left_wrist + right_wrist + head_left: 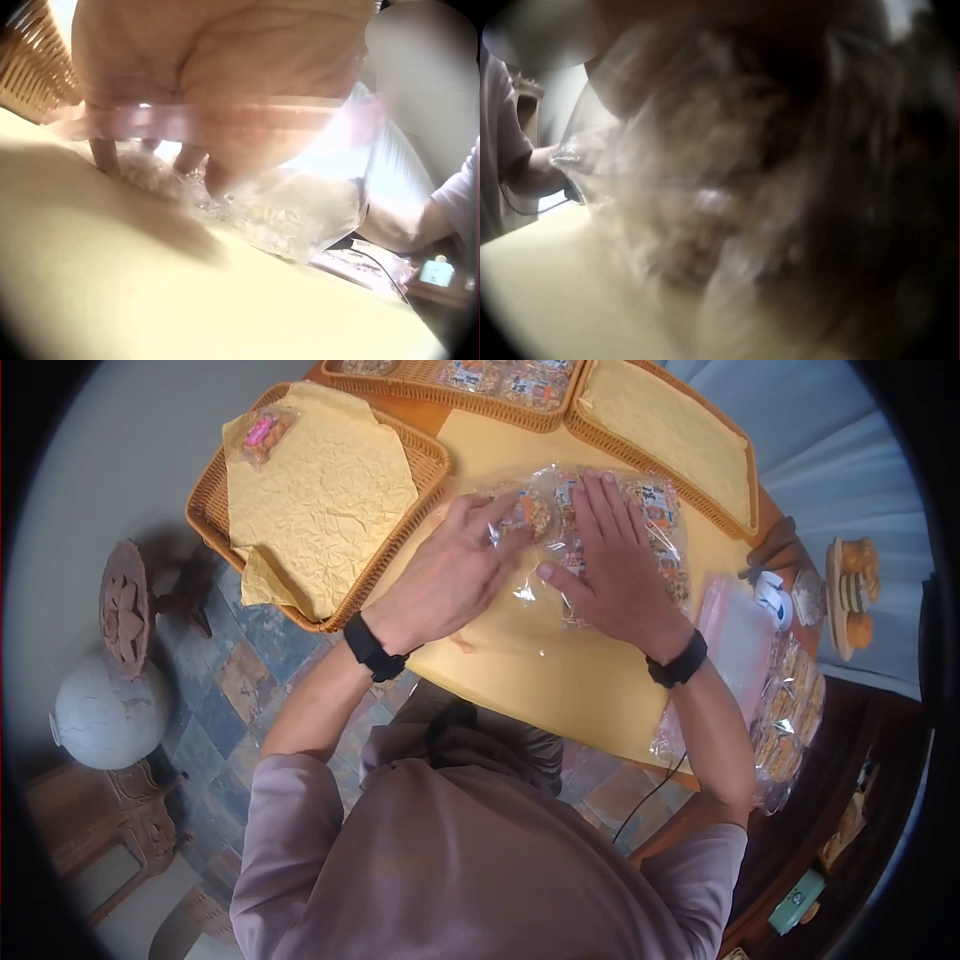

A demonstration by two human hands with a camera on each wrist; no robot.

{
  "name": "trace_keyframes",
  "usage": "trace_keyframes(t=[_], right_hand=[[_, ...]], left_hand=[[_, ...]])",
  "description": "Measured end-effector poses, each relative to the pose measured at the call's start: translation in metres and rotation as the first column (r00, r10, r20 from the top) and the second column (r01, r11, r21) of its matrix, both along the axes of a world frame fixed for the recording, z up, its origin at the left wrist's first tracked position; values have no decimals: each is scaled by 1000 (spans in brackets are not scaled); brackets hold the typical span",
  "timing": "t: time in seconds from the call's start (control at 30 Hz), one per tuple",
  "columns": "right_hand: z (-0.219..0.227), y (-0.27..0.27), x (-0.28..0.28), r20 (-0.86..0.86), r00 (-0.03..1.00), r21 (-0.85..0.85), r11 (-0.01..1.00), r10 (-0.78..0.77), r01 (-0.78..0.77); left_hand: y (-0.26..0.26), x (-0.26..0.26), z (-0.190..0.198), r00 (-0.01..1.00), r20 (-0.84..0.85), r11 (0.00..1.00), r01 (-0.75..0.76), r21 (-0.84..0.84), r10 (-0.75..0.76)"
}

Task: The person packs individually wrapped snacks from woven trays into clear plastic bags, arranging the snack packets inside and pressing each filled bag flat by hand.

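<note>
A large clear plastic bag (530, 585) lies on the yellow-covered table, with several small snack packets (655, 505) inside its right part. My left hand (450, 565) reaches into the bag's mouth from the left. Its bent fingers (214, 176) and thumb are at a snack packet (538, 515) in the bag. In the left wrist view, the bag's pinkish rim (262, 112) crosses the hand. My right hand (620, 565) lies flat on top of the bag over the packets, fingers straight and thumb spread. Blurred packets (705, 225) under plastic fill the right wrist view.
At left stands a wicker tray (425, 445) with crumpled yellow paper and one pink-labelled packet (264, 432). Another wicker tray (480, 405) at the back holds packets; a paper-lined tray (750, 480) is back right. Flat plastic bags (725, 645) and a filled bag (785, 720) lie right.
</note>
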State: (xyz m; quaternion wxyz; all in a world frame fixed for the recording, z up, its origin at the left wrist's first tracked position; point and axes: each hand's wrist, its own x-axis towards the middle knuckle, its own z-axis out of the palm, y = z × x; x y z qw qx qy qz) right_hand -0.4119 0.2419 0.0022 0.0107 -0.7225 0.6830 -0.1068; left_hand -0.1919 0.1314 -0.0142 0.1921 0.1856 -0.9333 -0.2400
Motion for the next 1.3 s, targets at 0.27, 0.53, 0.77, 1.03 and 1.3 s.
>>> trace_keyframes(t=[0.27,0.53,0.77,1.03,1.3], right_hand=[[3,0,5,-91,996,50,999,-1,6],[4,0,7,-111,994,54,998,18,-12],[3,2,3,-156,988,64,998,1,9],[37,4,8,-182,983,-17,1000,-22,19],[4,-9,9,-169,986,85,996,1,14]], left_hand=[[7,-14,-11,993,116,986,-2,-166,21],[6,-19,-21,978,206,982,48,-185,-9],[3,-16,-26,993,61,986,112,-123,-105],[24,-4,-28,991,121,987,-41,-155,60],[15,-6,-24,983,176,980,-22,-196,58]])
